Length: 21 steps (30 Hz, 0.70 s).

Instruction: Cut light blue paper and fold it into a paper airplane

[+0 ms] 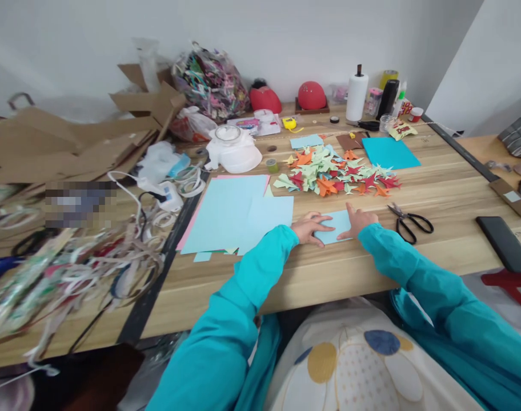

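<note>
A small light-blue sheet of paper [336,224] lies flat on the wooden table in front of me. My left hand [312,228] rests on its left side with the fingers spread. On its right side lies my right hand [358,221], thumb and forefinger apart, the fingers pressing the paper's edge. Just behind the hands is a heap of folded paper cranes [324,171] in pale green, orange and red. Black-handled scissors [408,221] lie partly open to the right of my right hand. Large light-blue sheets [230,211] are stacked to the left, over a pink one.
A bright blue sheet [391,153] lies behind the heap. A black phone [507,242] sits at the right edge. Bottles and a paper towel roll [357,97] stand at the back. Tangled cords and strips [127,257], plus cardboard boxes [72,142], crowd the left.
</note>
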Available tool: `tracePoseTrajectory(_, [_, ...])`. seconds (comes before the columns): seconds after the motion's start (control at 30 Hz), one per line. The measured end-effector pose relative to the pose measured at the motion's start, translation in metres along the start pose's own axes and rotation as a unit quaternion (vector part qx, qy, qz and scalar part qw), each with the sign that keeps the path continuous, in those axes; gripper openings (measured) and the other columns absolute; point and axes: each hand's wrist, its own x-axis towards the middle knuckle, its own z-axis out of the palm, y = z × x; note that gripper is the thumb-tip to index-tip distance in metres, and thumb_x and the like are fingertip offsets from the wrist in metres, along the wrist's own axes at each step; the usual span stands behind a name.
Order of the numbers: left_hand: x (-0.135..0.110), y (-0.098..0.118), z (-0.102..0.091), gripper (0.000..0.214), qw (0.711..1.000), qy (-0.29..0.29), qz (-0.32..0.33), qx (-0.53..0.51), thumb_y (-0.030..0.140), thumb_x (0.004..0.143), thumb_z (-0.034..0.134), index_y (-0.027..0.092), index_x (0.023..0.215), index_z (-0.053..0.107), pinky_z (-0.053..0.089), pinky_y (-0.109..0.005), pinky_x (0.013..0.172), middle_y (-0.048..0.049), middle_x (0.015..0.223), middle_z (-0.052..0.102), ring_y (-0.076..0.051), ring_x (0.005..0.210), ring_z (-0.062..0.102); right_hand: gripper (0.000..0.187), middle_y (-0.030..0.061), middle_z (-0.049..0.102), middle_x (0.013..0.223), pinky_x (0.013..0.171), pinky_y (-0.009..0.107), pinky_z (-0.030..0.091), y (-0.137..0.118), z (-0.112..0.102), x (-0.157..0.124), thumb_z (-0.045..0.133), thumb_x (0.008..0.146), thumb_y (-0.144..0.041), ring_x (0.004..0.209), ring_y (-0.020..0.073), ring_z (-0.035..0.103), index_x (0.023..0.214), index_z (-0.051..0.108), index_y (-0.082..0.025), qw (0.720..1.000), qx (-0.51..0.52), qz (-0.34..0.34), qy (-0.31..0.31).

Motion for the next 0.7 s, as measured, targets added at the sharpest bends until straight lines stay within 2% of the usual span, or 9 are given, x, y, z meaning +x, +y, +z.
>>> tracePoseTrajectory(0.27, [-0.001,0.000,0.001,0.060,1.000,-0.004,0.000,-0.002,0.060,0.064,0.065,0.045,0.121,0.051,0.026,-0.043,0.105,0.0061,0.142,0.039,-0.030,0.124,0.030,0.112,0.0175,0.049,0.128,0.087,0.045,0.042,0.035,-0.002,0.005,0.067,0.055,-0.067,0.112,0.0353,0.052,0.143,0.012,-0.024,0.997,0.021,-0.064,-0.026])
tracePoseTrajectory(0.47, [-0.001,0.001,0.002,0.058,1.000,0.002,-0.005,-0.002,0.054,0.064,0.068,0.043,0.119,0.054,0.027,-0.043,0.105,0.0052,0.141,0.039,-0.029,0.124,0.032,0.108,0.0172,0.049,0.131,0.091,0.043,0.042,0.066,0.002,0.011,0.070,0.057,-0.058,0.115,0.0337,0.051,0.142,0.018,-0.019,0.997,0.043,-0.065,-0.027])
tracePoseTrajectory(0.6, [-0.001,0.000,0.000,0.047,1.000,0.009,-0.009,-0.013,0.042,0.066,0.072,0.034,0.111,0.063,0.029,-0.040,0.105,-0.0002,0.139,0.043,-0.026,0.127,0.034,0.103,0.0155,0.052,0.127,0.091,0.039,0.043,0.077,0.004,0.010,0.071,0.058,-0.057,0.113,0.0317,0.052,0.141,0.023,-0.019,0.996,0.043,-0.079,-0.002])
tracePoseTrajectory(0.7, [-0.002,0.005,0.001,0.037,0.998,0.045,-0.036,-0.017,0.026,0.075,0.065,0.025,0.112,0.063,0.034,-0.035,0.104,-0.0050,0.136,0.047,-0.021,0.123,0.042,0.094,0.0154,0.054,0.123,0.088,0.037,0.044,0.073,0.003,0.004,0.069,0.064,-0.052,0.109,0.0304,0.054,0.140,0.026,-0.018,0.994,0.036,-0.097,0.048])
